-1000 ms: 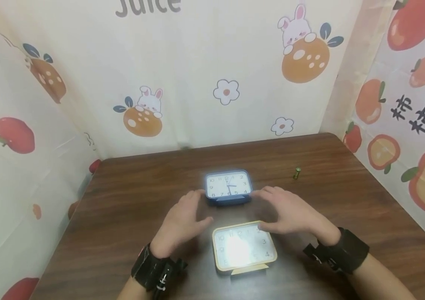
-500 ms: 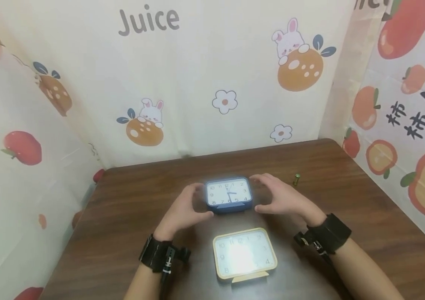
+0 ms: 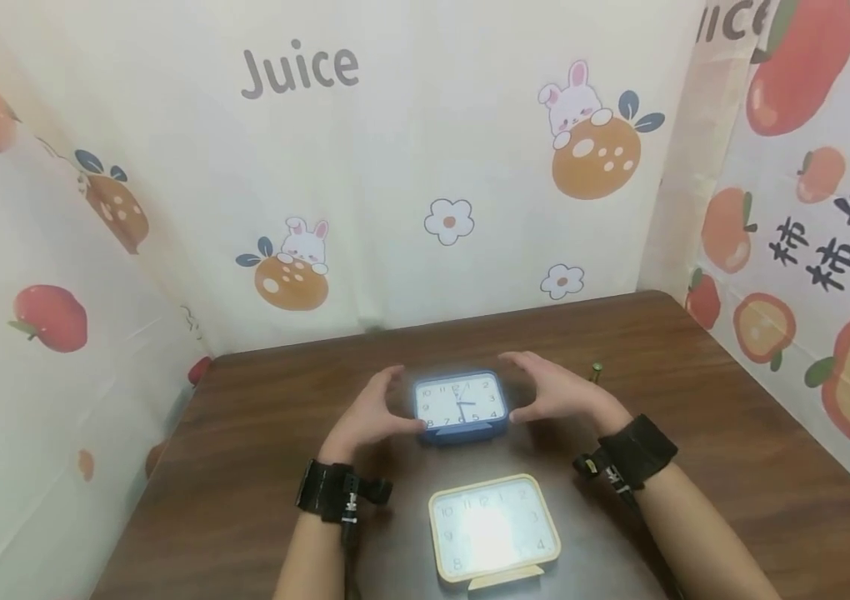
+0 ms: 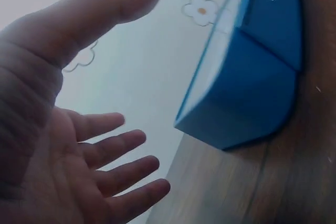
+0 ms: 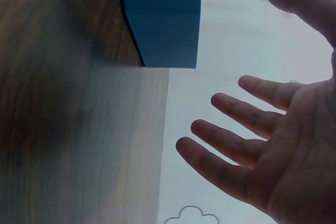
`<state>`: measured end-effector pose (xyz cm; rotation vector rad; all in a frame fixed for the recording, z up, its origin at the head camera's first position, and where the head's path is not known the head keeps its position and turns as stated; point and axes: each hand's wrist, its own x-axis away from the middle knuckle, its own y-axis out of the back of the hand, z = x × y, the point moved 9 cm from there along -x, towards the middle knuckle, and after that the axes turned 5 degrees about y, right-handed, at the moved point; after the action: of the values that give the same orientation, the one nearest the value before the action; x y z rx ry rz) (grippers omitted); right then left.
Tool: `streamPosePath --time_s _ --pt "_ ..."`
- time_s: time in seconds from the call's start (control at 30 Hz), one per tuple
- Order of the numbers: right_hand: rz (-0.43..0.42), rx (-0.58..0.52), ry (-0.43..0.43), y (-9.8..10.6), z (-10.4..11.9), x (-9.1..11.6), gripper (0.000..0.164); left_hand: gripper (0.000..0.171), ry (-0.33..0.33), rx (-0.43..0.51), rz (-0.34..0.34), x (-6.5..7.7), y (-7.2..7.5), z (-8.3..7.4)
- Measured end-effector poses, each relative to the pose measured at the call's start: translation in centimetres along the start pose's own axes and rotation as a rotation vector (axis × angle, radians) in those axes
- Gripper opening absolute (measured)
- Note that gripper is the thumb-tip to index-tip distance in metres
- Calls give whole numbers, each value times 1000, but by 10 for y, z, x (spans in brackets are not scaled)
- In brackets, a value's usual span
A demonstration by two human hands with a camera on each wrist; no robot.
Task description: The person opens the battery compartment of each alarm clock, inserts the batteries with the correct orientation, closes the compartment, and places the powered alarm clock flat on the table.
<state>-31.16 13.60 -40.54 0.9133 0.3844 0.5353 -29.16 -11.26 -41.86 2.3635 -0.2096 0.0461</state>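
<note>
A blue alarm clock (image 3: pixel 459 400) with a white dial stands on the brown table between my two hands. My left hand (image 3: pixel 368 419) is at its left side, fingers spread and thumb near the clock's lower left corner. On the other side my right hand (image 3: pixel 556 390) has its fingers apart and its thumb tip by the lower right corner. In both wrist views a gap shows between the fingers and the clock's blue casing (image 4: pixel 252 87). Nearer me lies a yellow-framed clock (image 3: pixel 492 533), its dial partly washed out by glare.
A small green cylinder (image 3: pixel 597 372), perhaps a battery, stands behind my right hand, partly covered by it. Printed curtains (image 3: pixel 395 150) enclose the brown table (image 3: pixel 282 383) at the back and both sides. Black straps with cameras (image 3: pixel 331 492) wrap my wrists.
Both hands have moved forward from beside the yellow clock to either side of the blue clock. The head view has tilted up slightly. Both clocks stay in place on the table.
</note>
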Motion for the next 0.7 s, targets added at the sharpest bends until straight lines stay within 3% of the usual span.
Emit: streamPosePath --time_s 0.47,0.7 --pt "77 -18 14 -25 -13 -16 95 111 8 -71 75 -14 -24 22" --pt "84 -34 -24 -36 -21 -21 102 111 -13 -52 90 -17 -31 22"
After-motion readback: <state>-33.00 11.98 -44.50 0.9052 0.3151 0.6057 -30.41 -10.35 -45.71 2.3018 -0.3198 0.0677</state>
